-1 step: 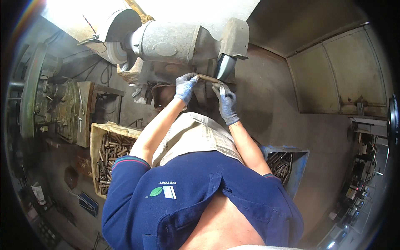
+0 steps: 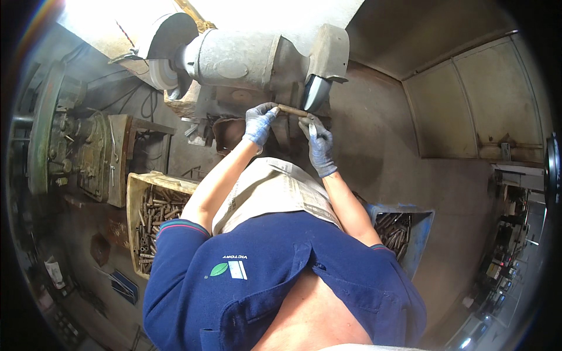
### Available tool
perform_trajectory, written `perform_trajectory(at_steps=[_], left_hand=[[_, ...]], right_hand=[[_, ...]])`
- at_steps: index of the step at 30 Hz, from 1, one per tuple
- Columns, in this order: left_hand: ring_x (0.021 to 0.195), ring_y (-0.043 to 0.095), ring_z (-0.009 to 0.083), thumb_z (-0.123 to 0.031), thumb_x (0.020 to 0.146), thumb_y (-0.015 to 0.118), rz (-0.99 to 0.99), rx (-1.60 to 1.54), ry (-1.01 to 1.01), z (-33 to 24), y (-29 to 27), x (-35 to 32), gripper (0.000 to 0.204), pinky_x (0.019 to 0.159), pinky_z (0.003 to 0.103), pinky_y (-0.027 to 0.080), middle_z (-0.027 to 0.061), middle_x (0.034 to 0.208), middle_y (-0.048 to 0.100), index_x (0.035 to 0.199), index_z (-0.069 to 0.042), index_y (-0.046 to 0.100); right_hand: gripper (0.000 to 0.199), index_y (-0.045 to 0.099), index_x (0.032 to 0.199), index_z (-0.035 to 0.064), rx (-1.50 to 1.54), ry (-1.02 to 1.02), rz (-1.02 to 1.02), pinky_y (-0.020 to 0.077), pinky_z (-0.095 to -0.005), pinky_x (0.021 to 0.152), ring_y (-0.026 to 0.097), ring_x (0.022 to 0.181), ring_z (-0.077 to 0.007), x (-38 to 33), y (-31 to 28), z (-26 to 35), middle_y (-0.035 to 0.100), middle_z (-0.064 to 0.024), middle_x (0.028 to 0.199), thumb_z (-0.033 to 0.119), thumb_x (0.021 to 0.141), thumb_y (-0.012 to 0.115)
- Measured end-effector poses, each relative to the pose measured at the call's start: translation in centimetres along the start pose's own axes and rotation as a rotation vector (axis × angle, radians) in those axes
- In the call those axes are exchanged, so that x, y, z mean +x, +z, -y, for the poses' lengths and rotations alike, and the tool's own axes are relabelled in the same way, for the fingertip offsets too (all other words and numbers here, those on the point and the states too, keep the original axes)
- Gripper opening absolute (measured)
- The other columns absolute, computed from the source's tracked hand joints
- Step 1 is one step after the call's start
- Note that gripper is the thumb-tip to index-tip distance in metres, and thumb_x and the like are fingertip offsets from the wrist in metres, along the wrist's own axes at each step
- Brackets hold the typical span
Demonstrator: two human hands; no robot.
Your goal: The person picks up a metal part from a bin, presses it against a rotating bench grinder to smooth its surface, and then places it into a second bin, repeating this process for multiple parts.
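Observation:
A short brownish metal rod [image 2: 291, 110] spans the gap between my gloved hands, lying almost level. My left hand [image 2: 259, 124], in a grey and blue glove, pinches its left end. The fingers of my right hand [image 2: 319, 146] close on the right end, whose tip they partly cover. That end meets or nearly meets the lower edge of the right wheel [image 2: 317, 93] of a bench grinder [image 2: 237, 58]; whether they touch I cannot tell. The wheel's upper part sits under a grey metal guard [image 2: 331, 52].
A second wheel [image 2: 163, 74] is on the grinder's left. A yellowish crate [image 2: 136, 219] of metal rods stands by my left arm, a blue bin [image 2: 422, 234] with similar pieces by my right. Newspaper-like sheeting [image 2: 275, 190] covers my lap. A greenish machine [image 2: 88, 146] stands far left.

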State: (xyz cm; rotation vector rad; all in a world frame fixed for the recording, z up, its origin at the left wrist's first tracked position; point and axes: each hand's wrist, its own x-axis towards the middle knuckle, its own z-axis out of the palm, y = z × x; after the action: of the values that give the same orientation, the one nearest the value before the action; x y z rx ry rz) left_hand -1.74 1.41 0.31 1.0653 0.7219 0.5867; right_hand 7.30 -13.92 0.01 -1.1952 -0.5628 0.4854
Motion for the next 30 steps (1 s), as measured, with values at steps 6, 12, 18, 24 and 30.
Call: perform_trajectory(at_steps=[6, 12, 18, 24, 30], left_hand=[[0.08, 0.064, 0.0153, -0.003, 0.085, 0.061, 0.24, -0.01, 0.039, -3.0, -0.6, -4.8, 0.014, 0.073, 0.025, 0.05, 0.0111, 0.087, 0.067, 0.096, 0.005, 0.063], [0.069, 0.057, 0.0042, -0.004, 0.083, 0.064, 0.315, 0.065, -0.007, -6.9, 0.3, -7.3, 0.017, 0.06, 0.017, 0.045, 0.0036, 0.084, 0.067, 0.099, 0.002, 0.065], [0.067, 0.054, 0.003, -0.004, 0.084, 0.063, 0.299, 0.085, 0.074, -6.9, 2.5, -8.4, 0.013, 0.058, 0.017, 0.044, 0.0001, 0.077, 0.064, 0.095, 0.001, 0.066], [0.068, 0.054, 0.0089, -0.005, 0.082, 0.064, 0.684, 0.414, 0.153, -6.6, 5.6, -11.8, 0.012, 0.065, 0.024, 0.046, 0.0027, 0.073, 0.063, 0.089, 0.005, 0.065], [0.072, 0.056, 0.0107, -0.004, 0.083, 0.064, 1.041, 0.54, 0.06, -3.9, 6.8, -10.3, 0.01, 0.068, 0.025, 0.045, 0.0062, 0.078, 0.065, 0.089, 0.003, 0.066]], right_hand=[[0.026, 0.062, 0.109, -0.0019, -0.51, -0.349, 0.154, 0.0405, -0.0333, 0.098, 0.053, 0.112, -0.0243, -3.3, -0.6, 6.5, 0.055, -0.0151, 0.12, 0.012, 0.088, 0.057], [0.034, 0.063, 0.109, 0.0, -0.569, -0.483, 0.149, 0.0399, -0.0374, 0.096, 0.053, 0.112, -0.0269, -4.2, -0.5, 9.4, 0.057, -0.0164, 0.116, 0.024, 0.084, 0.063], [0.032, 0.063, 0.107, -0.0015, -0.412, -0.397, 0.038, 0.0422, -0.0363, 0.094, 0.055, 0.105, -0.0255, -5.1, -0.4, 10.5, 0.059, -0.015, 0.111, 0.023, 0.087, 0.058], [0.035, 0.064, 0.097, 0.0016, 0.375, 0.282, -0.372, 0.0529, -0.0351, 0.079, 0.062, 0.086, -0.0202, -8.0, -4.2, 8.7, 0.065, -0.0103, 0.091, 0.034, 0.091, 0.054], [0.049, 0.061, 0.092, 0.0006, 0.418, 0.189, -0.693, 0.0508, -0.0404, 0.077, 0.061, 0.087, -0.0262, -16.0, -12.0, 12.8, 0.064, -0.0146, 0.089, 0.049, 0.085, 0.056]])
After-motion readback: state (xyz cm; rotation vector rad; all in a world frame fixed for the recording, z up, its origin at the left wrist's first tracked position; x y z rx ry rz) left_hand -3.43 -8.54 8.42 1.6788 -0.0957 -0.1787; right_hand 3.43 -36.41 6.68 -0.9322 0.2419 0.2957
